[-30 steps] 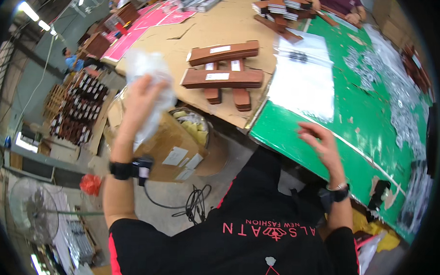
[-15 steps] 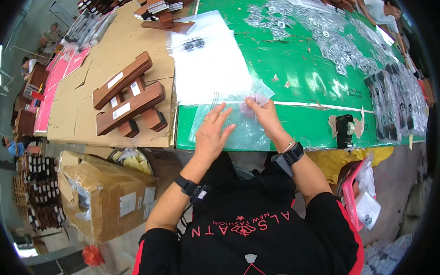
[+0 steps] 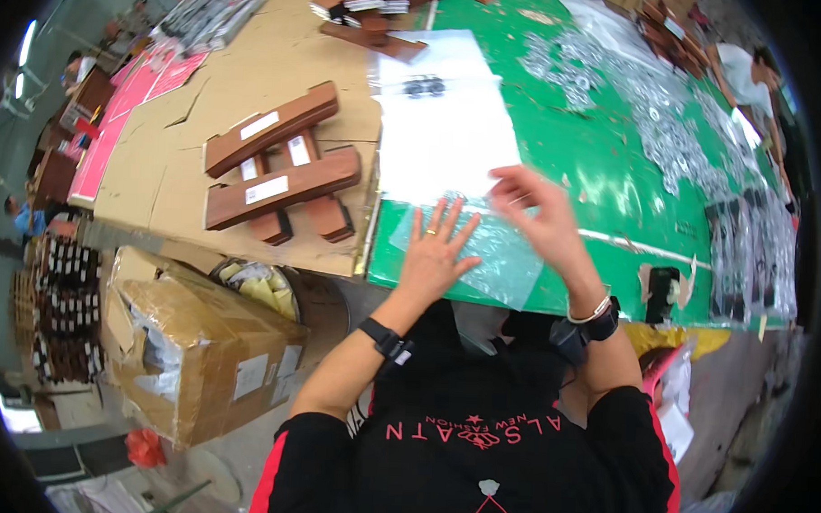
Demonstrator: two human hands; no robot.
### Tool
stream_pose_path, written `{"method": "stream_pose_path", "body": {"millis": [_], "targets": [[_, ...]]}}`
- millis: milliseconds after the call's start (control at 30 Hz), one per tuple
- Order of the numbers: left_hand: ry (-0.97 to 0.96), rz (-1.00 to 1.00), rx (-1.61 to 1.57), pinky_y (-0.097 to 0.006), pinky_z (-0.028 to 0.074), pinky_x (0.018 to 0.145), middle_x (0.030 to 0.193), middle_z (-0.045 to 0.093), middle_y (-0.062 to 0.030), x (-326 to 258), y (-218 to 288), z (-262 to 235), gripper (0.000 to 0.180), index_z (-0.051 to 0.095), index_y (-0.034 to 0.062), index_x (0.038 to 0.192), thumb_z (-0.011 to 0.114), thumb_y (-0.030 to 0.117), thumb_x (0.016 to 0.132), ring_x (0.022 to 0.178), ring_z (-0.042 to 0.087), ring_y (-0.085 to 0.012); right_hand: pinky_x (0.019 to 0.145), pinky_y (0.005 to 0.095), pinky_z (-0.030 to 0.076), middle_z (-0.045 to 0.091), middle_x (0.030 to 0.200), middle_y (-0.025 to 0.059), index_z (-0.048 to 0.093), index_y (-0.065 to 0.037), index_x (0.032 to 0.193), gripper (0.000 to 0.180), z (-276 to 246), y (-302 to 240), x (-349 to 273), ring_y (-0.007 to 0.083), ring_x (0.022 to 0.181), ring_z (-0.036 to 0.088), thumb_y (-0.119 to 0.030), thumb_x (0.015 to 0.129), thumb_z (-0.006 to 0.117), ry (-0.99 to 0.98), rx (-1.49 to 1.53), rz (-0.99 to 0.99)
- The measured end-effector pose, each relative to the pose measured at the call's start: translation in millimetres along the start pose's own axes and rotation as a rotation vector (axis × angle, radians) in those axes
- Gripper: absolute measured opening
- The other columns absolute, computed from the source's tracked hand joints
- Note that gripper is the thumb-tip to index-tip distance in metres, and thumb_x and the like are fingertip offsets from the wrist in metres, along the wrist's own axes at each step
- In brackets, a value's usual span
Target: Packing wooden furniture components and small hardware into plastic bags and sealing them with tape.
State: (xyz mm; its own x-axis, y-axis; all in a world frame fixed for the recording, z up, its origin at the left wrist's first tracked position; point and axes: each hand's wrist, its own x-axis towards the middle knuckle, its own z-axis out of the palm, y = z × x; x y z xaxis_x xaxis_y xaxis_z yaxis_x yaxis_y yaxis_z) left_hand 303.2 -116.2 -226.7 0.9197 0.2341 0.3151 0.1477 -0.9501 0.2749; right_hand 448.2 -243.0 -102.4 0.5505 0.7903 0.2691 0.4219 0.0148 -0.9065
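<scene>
My left hand (image 3: 433, 253) lies flat with fingers spread on a clear plastic bag (image 3: 501, 260) at the near edge of the green table (image 3: 604, 164). My right hand (image 3: 534, 211) hovers over the bag's far side with fingers apart, holding nothing that I can see. Just beyond the hands lies a white sheet under clear film (image 3: 442, 131) with a small dark item at its far end. A dark band sits on my left wrist and a watch and bracelet on my right.
Stacked brown wooden pieces (image 3: 278, 166) rest on cardboard to the left. A taped cardboard box (image 3: 199, 358) and a bin of yellow scraps (image 3: 265, 288) stand on the floor below. Many small clear packets (image 3: 669, 112) cover the table's right side. A black item (image 3: 662, 292) sits near the edge.
A second ago my left hand held a crumpled clear bag up at the left. It now presses the bag flat on the green table, and my right hand has lifted off it.
</scene>
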Motion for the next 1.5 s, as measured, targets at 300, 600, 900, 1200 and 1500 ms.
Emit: {"method": "stream_pose_path", "body": {"millis": [300, 600, 900, 1200, 1500], "targets": [[0.143, 0.008, -0.025, -0.061, 0.011, 0.121, 0.165, 0.024, -0.0164, -6.8, -3.6, 27.6, 0.074, 0.032, 0.0211, 0.158, 0.056, 0.05, 0.095, 0.153, 0.02, -0.0354, 0.089, 0.0359, 0.057, 0.068, 0.11, 0.0122, 0.058, 0.001, 0.122, 0.041, 192.1, -34.1, 54.0, 0.0215, 0.099, 0.069, -0.031, 0.098, 0.067, -0.696, 0.724, 0.573], [0.07, 0.031, -0.193, -0.063, 0.009, 0.12, 0.163, 0.024, -0.019, -6.5, -3.3, 26.0, 0.08, 0.037, 0.0165, 0.156, 0.063, 0.052, 0.09, 0.153, 0.017, -0.0379, 0.078, 0.0307, 0.052, 0.061, 0.109, 0.0062, 0.053, -0.006, 0.119, 0.047, 303.4, -22.9, 39.0, 0.0146, 0.088, 0.061, -0.045, 0.096, 0.068, -0.123, 0.947, 0.834], [0.05, 0.039, -0.14, -0.063, 0.011, 0.12, 0.164, 0.025, -0.0161, -3.3, -2.3, 39.6, 0.077, 0.037, 0.0193, 0.156, 0.059, 0.056, 0.092, 0.153, 0.019, -0.0364, 0.063, 0.025, 0.046, 0.056, 0.078, -0.0026, 0.053, -0.014, 0.098, 0.034, 320.0, -4.8, 75.7, 0.01, 0.069, 0.055, -0.041, 0.093, 0.074, -0.072, 1.397, 0.912], [0.105, 0.018, -0.326, -0.063, 0.013, 0.12, 0.164, 0.026, -0.0156, 0.7, -9.0, 27.8, 0.073, 0.037, 0.017, 0.155, 0.057, 0.052, 0.094, 0.152, 0.022, -0.0337, 0.072, 0.034, 0.049, 0.056, 0.086, -0.0015, 0.058, -0.014, 0.1, 0.03, 164.4, -13.3, 46.6, 0.0129, 0.072, 0.056, -0.043, 0.096, 0.066, -0.053, 1.067, 0.585], [-0.08, 0.17, -0.047, -0.06, 0.02, 0.12, 0.162, 0.033, -0.0112, 26.9, -17.4, 12.4, 0.073, 0.045, 0.0256, 0.151, 0.066, 0.054, 0.087, 0.15, 0.028, -0.0315, 0.084, 0.0266, 0.054, 0.069, 0.112, 0.001, 0.06, -0.008, 0.13, 0.039, -75.5, -21.5, -12.0, 0.0095, 0.096, 0.067, -0.036, 0.102, 0.058, 0.238, 0.598, 0.419]]}}
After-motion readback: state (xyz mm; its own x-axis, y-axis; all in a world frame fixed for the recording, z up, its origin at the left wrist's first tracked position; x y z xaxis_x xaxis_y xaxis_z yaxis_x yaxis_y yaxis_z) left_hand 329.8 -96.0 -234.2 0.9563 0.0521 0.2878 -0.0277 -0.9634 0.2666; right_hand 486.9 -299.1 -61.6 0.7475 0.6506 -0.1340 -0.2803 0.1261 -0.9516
